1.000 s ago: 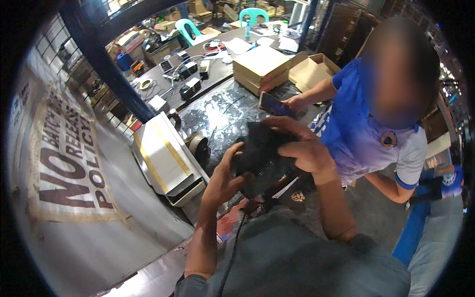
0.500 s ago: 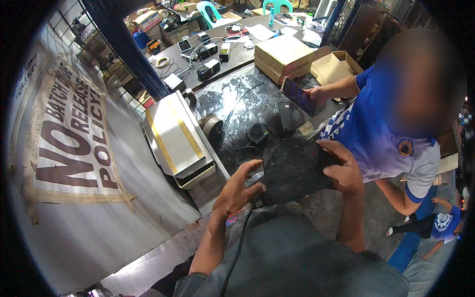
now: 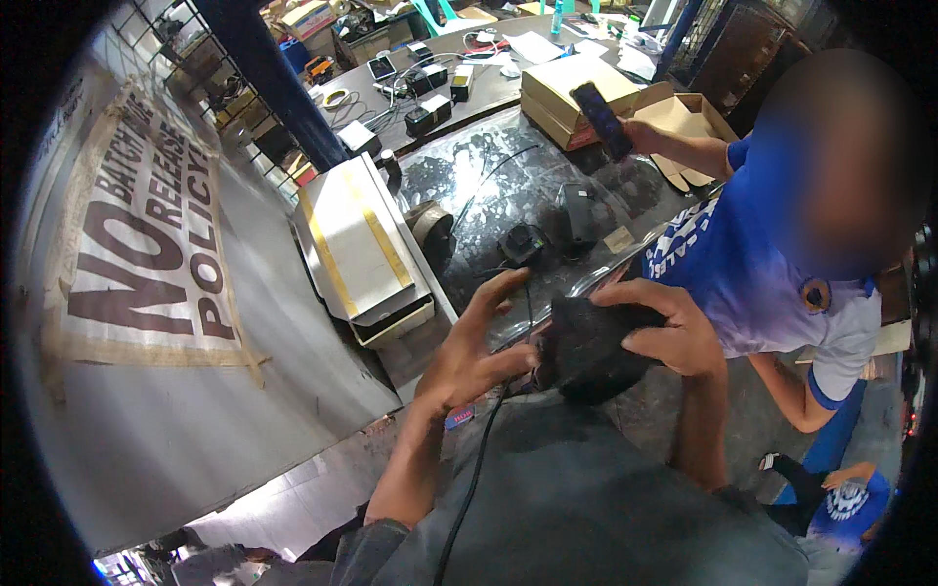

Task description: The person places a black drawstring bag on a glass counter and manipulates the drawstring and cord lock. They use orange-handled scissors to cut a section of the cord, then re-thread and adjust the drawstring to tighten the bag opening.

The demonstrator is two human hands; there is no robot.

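At far left, a cloth banner (image 3: 147, 239) with big dark lettering, taped to a grey sheet. Next, a white box (image 3: 347, 239) with yellow tape stripes and, just beside it on the dark shiny table (image 3: 440, 176), a brownish roll (image 3: 427, 223). Then the left hand (image 3: 472, 356), thumb and forefinger spread wide in a C, thumb tip close to the left edge of a black fabric-like piece (image 3: 594, 356) — cannot tell whether touching. Past that thumb, a thin black cable (image 3: 476, 469). Further right on the table, a small dark device (image 3: 523, 244), a black box (image 3: 578, 210) and a cardboard box (image 3: 576, 83). Nearer, the black fabric-like piece, between both hands in front of the table. Above it, a phone (image 3: 599, 119) in a co-worker's hand (image 3: 645, 137). Then the right hand (image 3: 679, 332) — fingers curved over the piece's top edge, thumb against its face, holding it. Rightmost, a blue-and-white shirt (image 3: 718, 244).
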